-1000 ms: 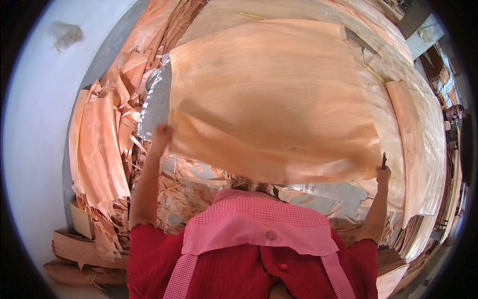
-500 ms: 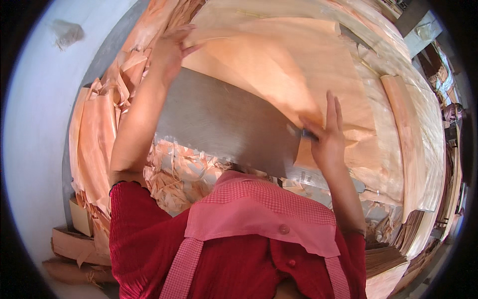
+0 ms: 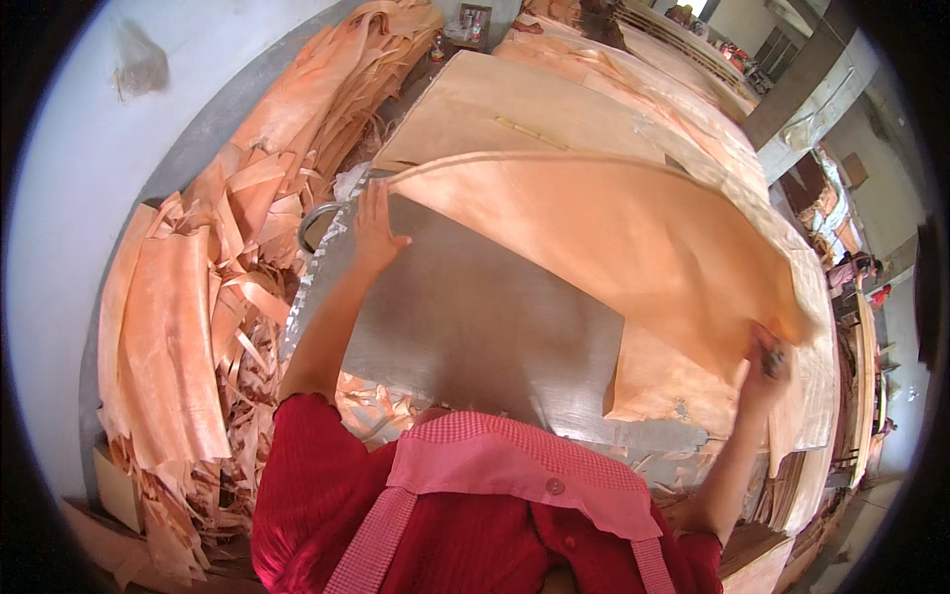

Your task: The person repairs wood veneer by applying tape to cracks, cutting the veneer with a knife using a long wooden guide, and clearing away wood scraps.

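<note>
A thin orange wood veneer sheet [image 3: 594, 228] is lifted and bowed, its right side raised and slanting over the grey metal tabletop [image 3: 465, 287]. My right hand [image 3: 762, 371] is closed at the sheet's right end. A small dark object also shows in that hand, too blurred to name. On the metal top's far left part, my left hand [image 3: 377, 236] lies with fingers straight and thumb apart, beside the sheet's left corner. More veneer [image 3: 653, 381] lies flat under the raised sheet, on the right.
Piled veneer scraps [image 3: 237, 257] line the left side against a pale wall [image 3: 69, 247]. A curved metal handle [image 3: 309, 226] juts from the tabletop's left edge. Wide veneer stacks [image 3: 475, 94] stretch away at the far side. A pillar [image 3: 807, 94] stands at the far right.
My right hand has moved right, drawing up the sheet's right end. My left hand has come down onto the metal top. The view has tilted to show more of the far room.
</note>
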Demonstrator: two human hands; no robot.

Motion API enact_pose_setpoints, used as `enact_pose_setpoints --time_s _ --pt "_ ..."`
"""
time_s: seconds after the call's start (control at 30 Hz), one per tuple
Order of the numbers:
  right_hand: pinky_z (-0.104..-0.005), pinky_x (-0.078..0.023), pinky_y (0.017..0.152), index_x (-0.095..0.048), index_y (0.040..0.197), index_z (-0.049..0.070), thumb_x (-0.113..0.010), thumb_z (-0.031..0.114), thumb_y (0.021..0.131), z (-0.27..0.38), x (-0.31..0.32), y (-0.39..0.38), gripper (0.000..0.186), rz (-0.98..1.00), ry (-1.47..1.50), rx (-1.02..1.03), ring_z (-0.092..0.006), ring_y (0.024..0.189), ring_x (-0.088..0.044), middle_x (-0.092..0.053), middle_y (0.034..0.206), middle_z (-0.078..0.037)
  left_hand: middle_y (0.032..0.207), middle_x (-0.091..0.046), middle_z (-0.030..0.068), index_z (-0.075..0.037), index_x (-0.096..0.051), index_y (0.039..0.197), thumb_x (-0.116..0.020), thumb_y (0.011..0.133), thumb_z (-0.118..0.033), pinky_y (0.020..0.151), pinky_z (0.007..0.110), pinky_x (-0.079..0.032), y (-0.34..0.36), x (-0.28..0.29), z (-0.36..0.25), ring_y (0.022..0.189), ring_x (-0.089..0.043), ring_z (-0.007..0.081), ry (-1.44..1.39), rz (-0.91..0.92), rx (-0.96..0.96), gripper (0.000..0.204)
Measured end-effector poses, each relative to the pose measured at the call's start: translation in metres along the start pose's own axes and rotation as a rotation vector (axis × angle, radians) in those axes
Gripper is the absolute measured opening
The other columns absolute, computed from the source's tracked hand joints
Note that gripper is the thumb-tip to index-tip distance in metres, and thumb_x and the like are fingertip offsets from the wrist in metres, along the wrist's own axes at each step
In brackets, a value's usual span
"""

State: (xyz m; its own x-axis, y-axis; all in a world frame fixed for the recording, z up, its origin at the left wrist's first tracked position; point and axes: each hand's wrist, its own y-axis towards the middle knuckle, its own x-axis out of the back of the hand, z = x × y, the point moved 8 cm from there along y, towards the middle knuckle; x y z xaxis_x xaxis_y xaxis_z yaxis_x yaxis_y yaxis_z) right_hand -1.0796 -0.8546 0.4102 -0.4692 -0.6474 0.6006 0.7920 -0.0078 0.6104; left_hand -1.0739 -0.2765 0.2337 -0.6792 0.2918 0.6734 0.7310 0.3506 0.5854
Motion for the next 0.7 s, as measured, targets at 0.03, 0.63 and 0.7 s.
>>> enact_pose_setpoints --time_s 0.03,0.63,0.7 --pt "-0.0218 -0.047 0.063 -0.063 0.095 0.000 -0.055 -0.004 0.082 0.002 0.018 0.006 0.016 -0.058 -0.056 0.050 -0.0114 0.078 -0.056 -0.062 0.094 -0.006 0.140 -0.022 0.0197 -0.007 -0.020 0.137 -0.079 0.055 -0.014 0.103 0.043 -0.026 0.005 -0.025 0.035 0.126 -0.027 0.0379 0.075 0.116 0.116 0.101" --pt "-0.0378 -0.043 0.087 -0.049 0.115 0.004 -0.046 0.019 0.087 0.113 0.043 0.436 0.032 -0.236 -0.850 0.740 -0.0305 0.104 -0.053 -0.053 0.113 -0.017 0.080 -0.065 0.0038 0.002 -0.063 0.092 -0.066 0.077 -0.013 0.063 0.029 -0.047 -0.124 0.000 -0.042 0.069 -0.059 0.0134 -1.002 1.320 0.295 0.022" --pt "-0.0390 -0.043 0.087 -0.048 0.116 0.004 -0.043 0.020 0.088 0.128 -0.050 0.454 0.032 -0.163 -0.815 0.795 -0.0322 0.105 -0.052 -0.052 0.114 -0.019 0.082 -0.065 0.0052 0.001 -0.063 0.094 -0.067 0.075 -0.011 0.065 0.028 -0.048 -0.130 -0.002 -0.008 0.072 -0.059 0.0133 -1.114 1.230 0.642 0.023"
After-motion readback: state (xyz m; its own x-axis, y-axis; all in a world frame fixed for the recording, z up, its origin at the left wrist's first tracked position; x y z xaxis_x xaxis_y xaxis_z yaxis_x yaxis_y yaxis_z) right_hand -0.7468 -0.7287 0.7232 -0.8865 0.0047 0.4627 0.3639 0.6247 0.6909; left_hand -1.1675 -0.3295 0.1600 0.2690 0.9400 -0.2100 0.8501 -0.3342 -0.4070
